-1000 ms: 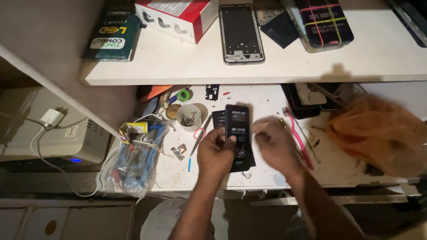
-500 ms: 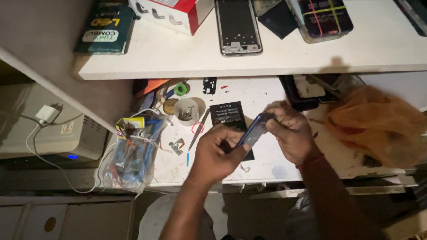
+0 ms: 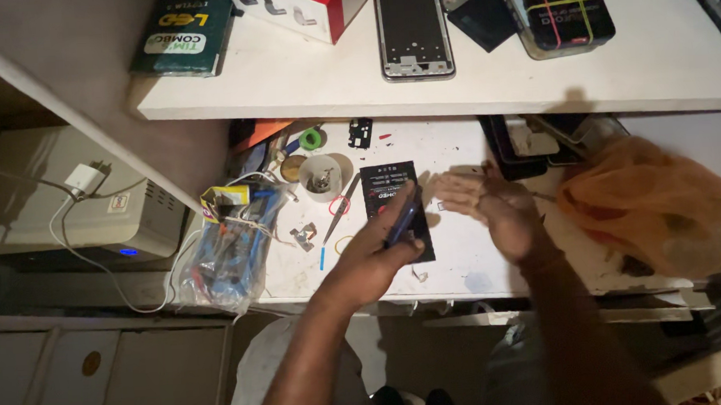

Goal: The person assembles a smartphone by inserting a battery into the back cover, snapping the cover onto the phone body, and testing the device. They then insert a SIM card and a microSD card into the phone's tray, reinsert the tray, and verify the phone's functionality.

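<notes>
Near the middle of the frame we see our left hand [image 3: 371, 255] closed around a thin, dark, flat phone-like slab [image 3: 404, 217], held edge-on so that only its narrow side and a bluish glint show. The thumb and fingers pinch it along the long edges, just above a black rectangular pad with small pale print [image 3: 395, 209] that lies flat on the white workbench [image 3: 462, 255]. Our right hand [image 3: 488, 208], a little to the right of centre, is spread open and holds nothing; its fingers are blurred and point left toward the slab without touching it, as far as we can tell.

We judge the slab light, stiff and smooth, likely slippery on its faces and fragile if it carries glass, so the long edges are the safe place to grip, never the middle of a face.

Left of the pad lie slim metal tweezers [image 3: 340, 208] and a small round white dish of tiny parts [image 3: 320, 177]. At lower left sits a clear plastic bag of cables [image 3: 231, 250]; at right, a crumpled orange plastic bag [image 3: 648, 204]. On the white shelf [image 3: 288, 83] at the top rests a bare grey phone frame [image 3: 413, 27].
</notes>
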